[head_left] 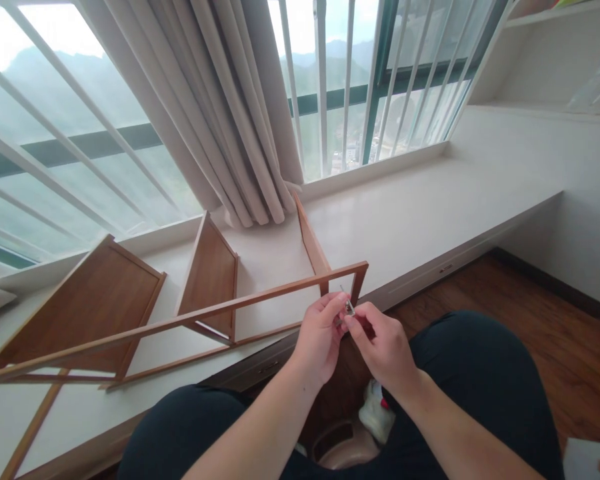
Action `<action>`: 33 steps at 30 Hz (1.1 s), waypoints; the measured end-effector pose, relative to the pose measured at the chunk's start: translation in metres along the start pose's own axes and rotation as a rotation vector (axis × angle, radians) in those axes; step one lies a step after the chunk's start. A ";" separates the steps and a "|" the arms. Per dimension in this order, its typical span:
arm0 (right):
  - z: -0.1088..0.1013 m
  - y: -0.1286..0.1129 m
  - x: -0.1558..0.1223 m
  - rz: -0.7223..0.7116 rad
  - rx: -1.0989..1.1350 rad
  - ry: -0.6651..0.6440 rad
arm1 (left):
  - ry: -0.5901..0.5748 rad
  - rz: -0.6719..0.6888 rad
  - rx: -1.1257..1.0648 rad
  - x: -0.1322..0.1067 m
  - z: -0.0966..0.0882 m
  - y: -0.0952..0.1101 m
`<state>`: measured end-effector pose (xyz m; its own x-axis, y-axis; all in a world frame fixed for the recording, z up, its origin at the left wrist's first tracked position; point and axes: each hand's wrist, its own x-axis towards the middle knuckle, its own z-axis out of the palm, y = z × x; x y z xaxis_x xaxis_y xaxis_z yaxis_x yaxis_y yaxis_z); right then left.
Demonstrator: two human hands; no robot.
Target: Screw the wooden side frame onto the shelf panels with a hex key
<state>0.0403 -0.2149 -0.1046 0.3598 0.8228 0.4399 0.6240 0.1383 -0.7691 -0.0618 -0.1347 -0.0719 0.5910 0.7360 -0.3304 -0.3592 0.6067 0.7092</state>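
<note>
My left hand (321, 333) and my right hand (381, 338) meet in front of me, fingers closed in pinches. Between the fingertips is a small silvery metal piece (349, 307), with a thin shaft sticking up; its exact kind is too small to make out. Both hands appear to touch it. Just behind them stands the near right corner of a brown wooden frame (260, 298), part of a shelf-like piece on the white window ledge. Its upright wooden panels (215, 267) stand apart along the ledge.
Another wooden panel (85, 307) leans at the left. A beige curtain (215, 100) hangs before barred windows. The white ledge (405, 207) runs right to a wall with shelves. Below are a dark wooden floor (545, 353), a whitish bundle (377, 413) and a beige stool or bin (347, 447).
</note>
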 end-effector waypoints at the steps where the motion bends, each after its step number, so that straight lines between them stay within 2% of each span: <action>1: 0.000 0.001 0.002 -0.028 -0.037 0.016 | 0.002 -0.009 -0.025 0.000 0.001 -0.001; 6: 0.004 0.004 0.011 -0.114 -0.132 0.053 | 0.024 -0.027 -0.101 0.003 0.002 -0.003; 13: 0.002 -0.001 0.019 -0.148 -0.101 0.022 | 0.016 0.028 -0.122 0.008 0.001 0.005; 33: 0.004 -0.005 0.025 -0.152 -0.131 0.032 | 0.039 0.028 -0.146 0.008 0.002 0.006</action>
<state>0.0436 -0.1927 -0.0918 0.2752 0.7799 0.5622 0.7570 0.1847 -0.6268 -0.0578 -0.1257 -0.0692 0.5519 0.7623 -0.3380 -0.4779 0.6213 0.6209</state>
